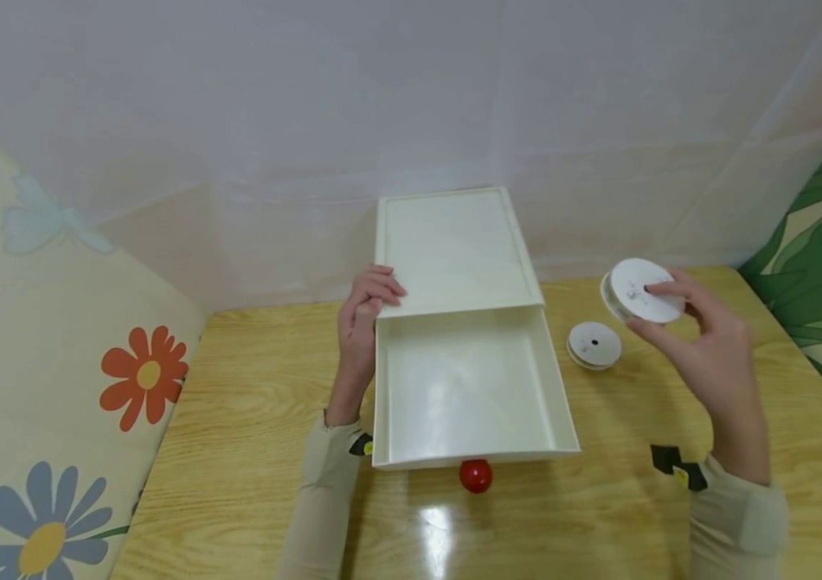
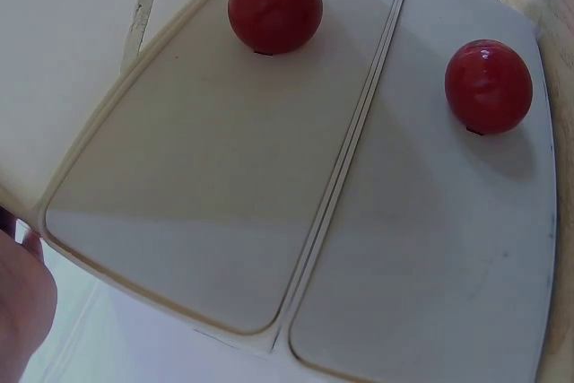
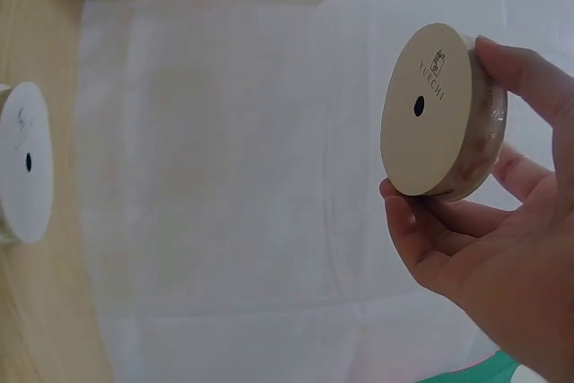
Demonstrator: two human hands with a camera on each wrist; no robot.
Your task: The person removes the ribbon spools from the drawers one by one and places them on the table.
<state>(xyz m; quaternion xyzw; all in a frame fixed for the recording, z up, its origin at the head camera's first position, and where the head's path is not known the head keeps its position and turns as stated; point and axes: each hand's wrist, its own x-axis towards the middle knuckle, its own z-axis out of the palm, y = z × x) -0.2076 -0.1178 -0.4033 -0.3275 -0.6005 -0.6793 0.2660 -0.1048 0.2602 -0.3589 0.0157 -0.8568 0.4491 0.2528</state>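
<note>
A white drawer cabinet (image 1: 457, 254) stands on the table with its top drawer (image 1: 468, 387) pulled out; the bare drawer floor shows. My left hand (image 1: 370, 310) rests on the left edge of the cabinet's top, fingers lying on the surface. In the left wrist view, a bit of that hand (image 2: 25, 298) shows beside two white panels with round red knobs (image 2: 275, 8). My right hand (image 1: 715, 346) holds a white ribbon spool (image 1: 644, 290) above the table, between thumb and fingers. Printed lettering marks the spool's face (image 3: 426, 114) in the right wrist view.
A second ribbon spool (image 1: 595, 344) lies flat on the wooden table (image 1: 258, 483), right of the drawer. One red knob (image 1: 476, 476) juts out below the drawer's front edge. White cloth (image 1: 295, 121) hangs behind the cabinet, with flower-printed panels (image 1: 142, 374) at the sides.
</note>
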